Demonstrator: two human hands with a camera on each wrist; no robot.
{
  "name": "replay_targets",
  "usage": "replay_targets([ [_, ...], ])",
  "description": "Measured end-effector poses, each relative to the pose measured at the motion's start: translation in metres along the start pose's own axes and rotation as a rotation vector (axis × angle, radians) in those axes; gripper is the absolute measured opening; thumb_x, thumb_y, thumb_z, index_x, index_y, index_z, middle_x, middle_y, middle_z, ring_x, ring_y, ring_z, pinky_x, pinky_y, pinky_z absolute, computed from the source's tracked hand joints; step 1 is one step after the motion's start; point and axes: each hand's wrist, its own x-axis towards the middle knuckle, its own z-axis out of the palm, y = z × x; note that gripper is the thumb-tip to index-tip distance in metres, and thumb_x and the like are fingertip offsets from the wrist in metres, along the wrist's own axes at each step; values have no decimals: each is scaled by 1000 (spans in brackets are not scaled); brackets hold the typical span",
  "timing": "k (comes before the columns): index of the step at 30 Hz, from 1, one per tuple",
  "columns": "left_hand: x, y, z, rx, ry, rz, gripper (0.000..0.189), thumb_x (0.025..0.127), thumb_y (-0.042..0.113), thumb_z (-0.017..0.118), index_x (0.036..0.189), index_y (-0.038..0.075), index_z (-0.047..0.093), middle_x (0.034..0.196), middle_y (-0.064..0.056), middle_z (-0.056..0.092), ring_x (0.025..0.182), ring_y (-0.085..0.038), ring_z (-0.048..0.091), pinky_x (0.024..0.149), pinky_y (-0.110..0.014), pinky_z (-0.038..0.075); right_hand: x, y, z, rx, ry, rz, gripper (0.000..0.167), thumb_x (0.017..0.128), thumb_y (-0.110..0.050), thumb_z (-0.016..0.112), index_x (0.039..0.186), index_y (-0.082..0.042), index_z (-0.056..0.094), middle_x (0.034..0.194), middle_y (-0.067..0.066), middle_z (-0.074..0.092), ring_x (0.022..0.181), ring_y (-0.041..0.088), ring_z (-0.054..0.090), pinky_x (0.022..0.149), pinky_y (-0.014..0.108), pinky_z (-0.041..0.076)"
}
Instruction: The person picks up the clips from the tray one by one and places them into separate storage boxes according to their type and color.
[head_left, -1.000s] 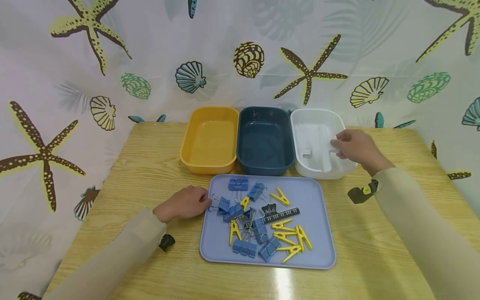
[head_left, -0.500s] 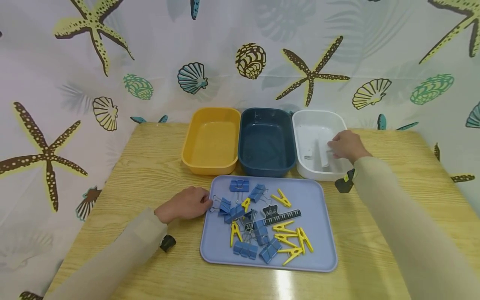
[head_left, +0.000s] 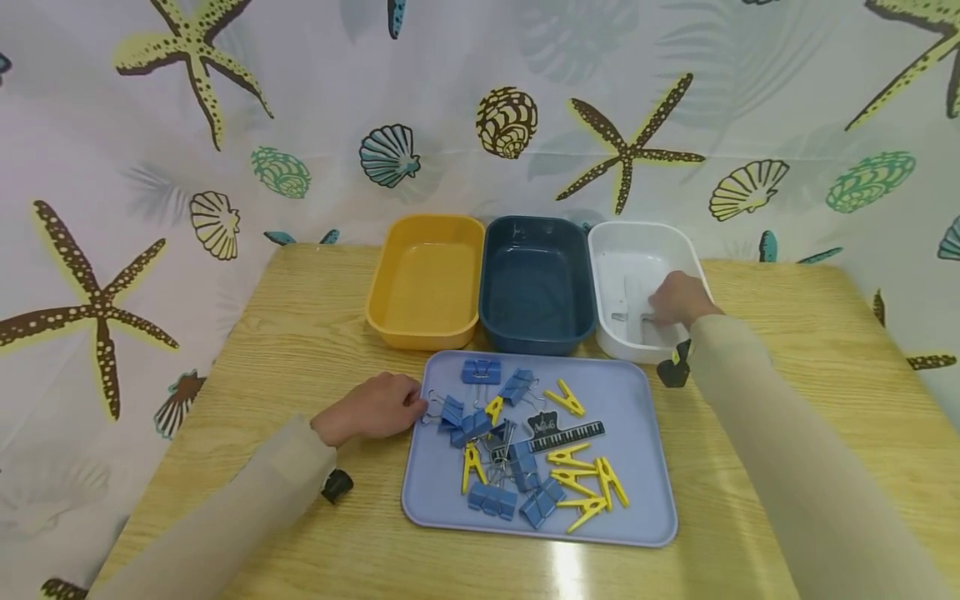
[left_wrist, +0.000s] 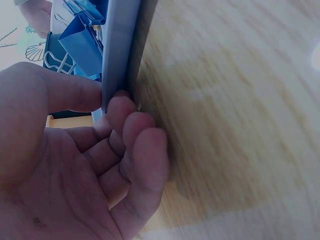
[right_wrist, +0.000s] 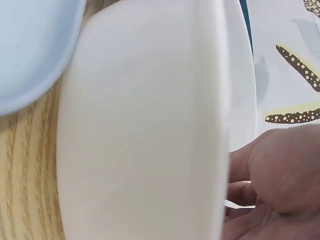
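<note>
In the head view my left hand (head_left: 378, 406) is at the left edge of the lavender tray (head_left: 637, 517). It pinches the rim, thumb on top and curled fingers underneath, as the left wrist view shows. The tray holds several blue binder clips (head_left: 492, 500), yellow clothespins (head_left: 609, 482) and black piano-key bar clips (head_left: 566, 435). My right hand (head_left: 678, 298) reaches down into the white bin (head_left: 652, 354). Its fingers pinch the short handle of a white long-bar clip (head_left: 635, 321). A second white clip (head_left: 618, 317) lies beside it. The right wrist view hides the fingertips behind the bin wall.
A yellow bin (head_left: 427, 340) and a dark blue bin (head_left: 536, 343) stand left of the white one, all in a row behind the tray. The wooden table (head_left: 322, 333) meets a patterned cloth (head_left: 450, 175) at the back.
My right hand has moved left and lower into the white bin, bringing the white clip down beside the other one. My left hand keeps its hold on the tray rim.
</note>
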Motion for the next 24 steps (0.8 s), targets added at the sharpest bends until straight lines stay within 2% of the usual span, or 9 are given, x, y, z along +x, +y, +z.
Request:
replay_targets([
  [2, 0, 0, 0, 2, -2, -2, 36, 95, 23, 52, 61, 15, 45, 58, 2, 41, 52, -13, 41, 52, -25, 31, 0, 1, 0, -9, -3, 8, 30, 89, -9, 49, 100, 17, 59, 103, 31, 61, 89, 39, 59, 88, 50, 49],
  [8, 1, 0, 0, 7, -2, -4, 35, 96, 23, 52, 62, 15, 45, 58, 2, 41, 52, -13, 42, 52, -25, 32, -2, 2, -3, 77, -32, 19, 42, 97, -15, 44, 122, 18, 51, 117, 34, 58, 101, 42, 61, 90, 51, 50],
  [12, 1, 1, 1, 10, -6, -6, 35, 96, 24, 52, 62, 15, 45, 58, 2, 42, 52, -13, 42, 53, -25, 32, -11, 1, -4, 91, -51, -33, 45, 98, -19, 46, 128, 15, 46, 123, 35, 54, 108, 44, 57, 94, 53, 46],
  [15, 1, 1, 0, 8, -9, -11, 35, 96, 24, 52, 62, 15, 46, 58, 2, 42, 53, -13, 42, 53, -26, 32, -17, -2, -3, 60, -45, -114, 40, 97, -22, 50, 122, 9, 53, 125, 32, 54, 111, 43, 52, 98, 55, 40],
  [18, 1, 2, 0, 8, -9, -15, 36, 96, 23, 52, 62, 15, 45, 58, 2, 41, 52, -13, 42, 53, -26, 32, -22, -7, 0, 50, -83, -156, 37, 96, -26, 53, 117, 3, 62, 136, 32, 47, 124, 44, 43, 106, 58, 32],
  [21, 0, 2, 0, 9, -6, -15, 36, 96, 23, 52, 62, 15, 45, 58, 2, 41, 52, -13, 42, 52, -26, 31, -26, -12, 3, 52, -152, -155, 40, 95, -29, 54, 119, 2, 65, 152, 32, 26, 140, 48, 25, 115, 59, 20],
  [23, 0, 2, 0, 8, -5, -14, 36, 96, 23, 52, 61, 15, 45, 57, 2, 41, 52, -13, 42, 52, -25, 31, -28, -15, 5, 52, -191, -151, 43, 95, -29, 54, 122, 3, 63, 156, 32, 12, 144, 51, 12, 116, 60, 12],
  [24, 0, 2, 0, 7, -5, -15, 36, 96, 23, 52, 61, 15, 45, 57, 2, 41, 51, -13, 41, 52, -25, 31, -28, -16, 6, 46, -199, -161, 43, 95, -29, 54, 122, 3, 63, 156, 31, 10, 144, 51, 11, 117, 60, 11],
])
